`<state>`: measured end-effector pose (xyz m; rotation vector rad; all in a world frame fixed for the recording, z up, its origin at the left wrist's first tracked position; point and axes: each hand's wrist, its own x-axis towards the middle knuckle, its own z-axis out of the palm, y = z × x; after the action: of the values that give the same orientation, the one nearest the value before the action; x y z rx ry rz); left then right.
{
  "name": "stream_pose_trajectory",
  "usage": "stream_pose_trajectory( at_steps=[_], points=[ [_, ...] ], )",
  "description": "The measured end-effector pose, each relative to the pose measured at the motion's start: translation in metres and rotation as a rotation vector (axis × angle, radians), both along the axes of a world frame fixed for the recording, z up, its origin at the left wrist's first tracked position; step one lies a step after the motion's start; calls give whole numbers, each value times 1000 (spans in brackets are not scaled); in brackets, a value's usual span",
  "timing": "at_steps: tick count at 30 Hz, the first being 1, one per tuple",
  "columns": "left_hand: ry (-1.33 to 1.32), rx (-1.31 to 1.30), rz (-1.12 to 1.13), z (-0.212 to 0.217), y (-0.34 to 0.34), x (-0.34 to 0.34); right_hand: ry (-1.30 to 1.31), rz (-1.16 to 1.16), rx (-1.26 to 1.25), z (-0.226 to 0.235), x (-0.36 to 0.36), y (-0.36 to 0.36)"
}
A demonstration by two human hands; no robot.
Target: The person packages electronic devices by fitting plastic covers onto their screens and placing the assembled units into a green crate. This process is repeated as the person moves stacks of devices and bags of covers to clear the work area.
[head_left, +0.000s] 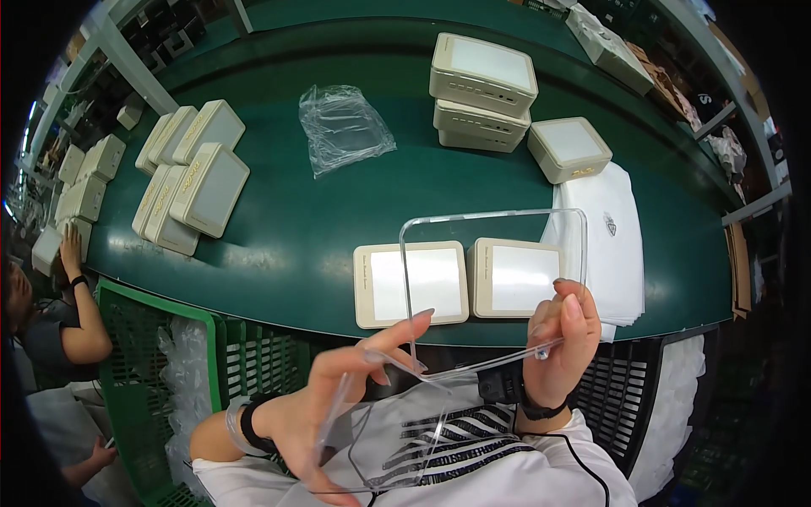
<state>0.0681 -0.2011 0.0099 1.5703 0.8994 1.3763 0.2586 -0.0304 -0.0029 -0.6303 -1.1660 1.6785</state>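
A clear, see-through plastic cover with rounded corners point(498, 215) is held up in front of me above the bench edge. My right hand point(564, 338) pinches its right side between thumb and fingers. My left hand point(338, 397) grips the clear plastic at lower left, fingers spread along its edge. A second transparent panel slants down over my lap; whether it is joined to the upper one I cannot tell. Behind the cover, two cream boxes with pale square faces lie flat side by side, a left box point(414, 283) and a right box point(517, 279).
Cream boxes stand stacked point(483, 80) at the back, with one box point(570, 148) on white sheets point(604, 245). More boxes point(190, 182) lean at left. Crumpled clear film point(345, 127) lies mid-bench. Green crates point(156, 380) sit below; a co-worker's arm point(80, 308) reaches in.
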Motion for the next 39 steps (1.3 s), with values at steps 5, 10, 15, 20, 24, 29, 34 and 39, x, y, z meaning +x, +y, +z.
stream_pose_trajectory(
  at_steps=[5,10,15,20,24,29,34,39],
  points=[
    [-493,-55,-86,-10,1,-2,-35,-14,-8,-2,-9,-8],
    [-478,-41,-171,-18,3,-5,-51,3,-9,-8,-8,-11],
    [-408,-74,-194,-16,6,-6,-38,37,-28,-10,-11,-6],
    [-343,-137,-116,-8,9,-6,-59,69,-23,3,-8,4],
    [-461,-423,151,-5,3,-5,-228,612,-276,0,10,38],
    [-922,-529,431,-25,1,-7,-136,707,-320,42,14,64],
    [-1141,-381,495,-25,0,-17,122,412,191,145,-28,133],
    [-1242,-405,335,-26,9,-23,301,417,364,286,-88,246]
  ],
)
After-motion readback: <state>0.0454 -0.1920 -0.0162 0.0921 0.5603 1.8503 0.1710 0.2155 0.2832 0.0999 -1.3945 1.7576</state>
